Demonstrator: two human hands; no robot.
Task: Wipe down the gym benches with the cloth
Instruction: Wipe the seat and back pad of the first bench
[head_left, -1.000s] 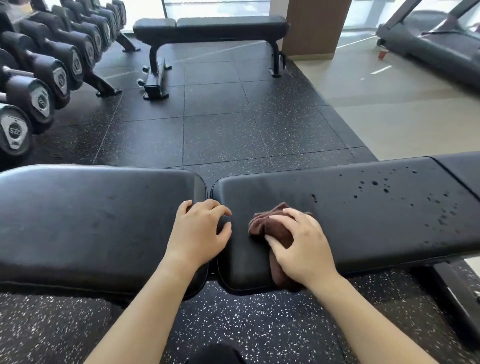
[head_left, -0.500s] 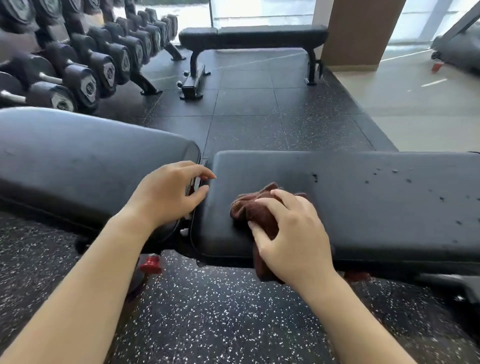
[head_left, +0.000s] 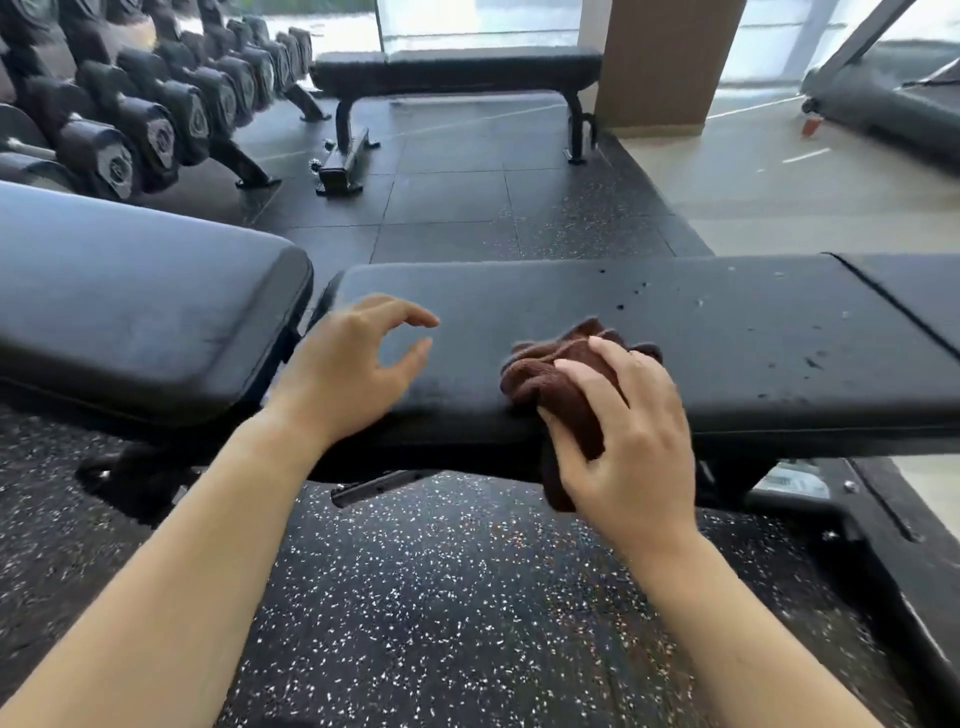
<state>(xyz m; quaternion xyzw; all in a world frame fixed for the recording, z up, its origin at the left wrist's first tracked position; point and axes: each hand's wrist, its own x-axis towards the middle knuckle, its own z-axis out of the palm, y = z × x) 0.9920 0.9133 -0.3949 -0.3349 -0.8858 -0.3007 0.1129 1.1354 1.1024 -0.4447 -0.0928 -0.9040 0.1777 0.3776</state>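
Observation:
A black padded gym bench (head_left: 727, 332) runs across the middle of the view, with scattered droplets on its right part. Its second pad (head_left: 130, 301) lies to the left, across a narrow gap. My right hand (head_left: 628, 447) presses a bunched brown cloth (head_left: 556, 374) onto the near edge of the right pad, and part of the cloth hangs over the edge. My left hand (head_left: 353, 369) hovers over the left end of that pad, fingers curled apart, holding nothing.
A dumbbell rack (head_left: 156, 109) lines the far left. A second flat bench (head_left: 457, 67) stands at the back, beside a brown pillar (head_left: 665, 62). A treadmill (head_left: 883, 98) sits at the far right. Speckled rubber floor (head_left: 441, 597) lies under the bench frame (head_left: 857, 525).
The view has shifted as my head moved. My left hand lifted off the gap between the pads and moved right over the right pad. My right hand slid the cloth to the right.

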